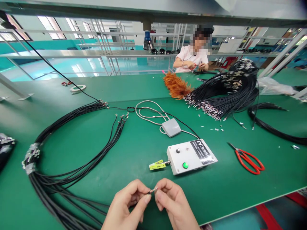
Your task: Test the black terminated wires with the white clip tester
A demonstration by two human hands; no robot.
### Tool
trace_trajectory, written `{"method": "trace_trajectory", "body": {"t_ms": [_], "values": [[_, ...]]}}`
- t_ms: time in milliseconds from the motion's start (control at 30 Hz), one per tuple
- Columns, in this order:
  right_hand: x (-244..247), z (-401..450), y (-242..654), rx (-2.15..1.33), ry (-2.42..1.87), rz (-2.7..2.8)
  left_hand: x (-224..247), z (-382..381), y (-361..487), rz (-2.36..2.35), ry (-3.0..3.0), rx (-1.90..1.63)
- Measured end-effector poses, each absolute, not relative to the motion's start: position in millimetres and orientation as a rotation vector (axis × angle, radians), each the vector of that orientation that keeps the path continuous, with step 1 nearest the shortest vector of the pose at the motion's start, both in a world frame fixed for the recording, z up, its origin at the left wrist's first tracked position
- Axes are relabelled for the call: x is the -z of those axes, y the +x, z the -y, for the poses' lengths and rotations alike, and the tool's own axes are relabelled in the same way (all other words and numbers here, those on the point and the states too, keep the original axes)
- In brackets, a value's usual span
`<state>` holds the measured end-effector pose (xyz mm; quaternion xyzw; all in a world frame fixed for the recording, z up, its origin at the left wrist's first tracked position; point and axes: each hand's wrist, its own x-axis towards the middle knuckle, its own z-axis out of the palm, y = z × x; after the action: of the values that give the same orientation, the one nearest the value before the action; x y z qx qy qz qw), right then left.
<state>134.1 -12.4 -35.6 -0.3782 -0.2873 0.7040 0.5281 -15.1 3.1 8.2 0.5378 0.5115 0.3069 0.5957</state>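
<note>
Near the table's front edge, my left hand [130,203] pinches a black cable [149,192] just behind its stripped end. Thin bare wires [154,189] stick out of the cable toward the right. My right hand [171,201] has its thumb and forefinger closed on the tips of these wires. Just beyond my hands stands a white machine box [178,159] with a lit green button and a black knob. A yellow-green clip [157,164] sits on the shaft at its left side. A bundle of black cables [79,172] curves along the left, its stripped ends toward the middle.
Red-handled scissors [249,161] lie at the right. Behind the box are a grey pedal [171,127] with looped cord, an orange feather duster [177,85] and a large cable pile [220,92]. A roll of tape [78,88] lies back left. Across the table sits another person [192,59].
</note>
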Motion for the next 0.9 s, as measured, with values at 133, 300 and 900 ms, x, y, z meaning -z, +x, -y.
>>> {"method": "trace_trajectory", "body": {"t_ms": [133, 300, 900], "values": [[37, 14, 131, -1.684, -0.927, 0.691, -4, -3, -16, -1.131, 1.112, -0.697], [37, 15, 128, -1.557, -0.967, 0.708, 0, -4, -14, -1.145, 1.033, -0.782], [33, 10, 118, -1.582, -1.014, 0.716, 15, 1, -20, -1.083, 1.074, -0.797]]}}
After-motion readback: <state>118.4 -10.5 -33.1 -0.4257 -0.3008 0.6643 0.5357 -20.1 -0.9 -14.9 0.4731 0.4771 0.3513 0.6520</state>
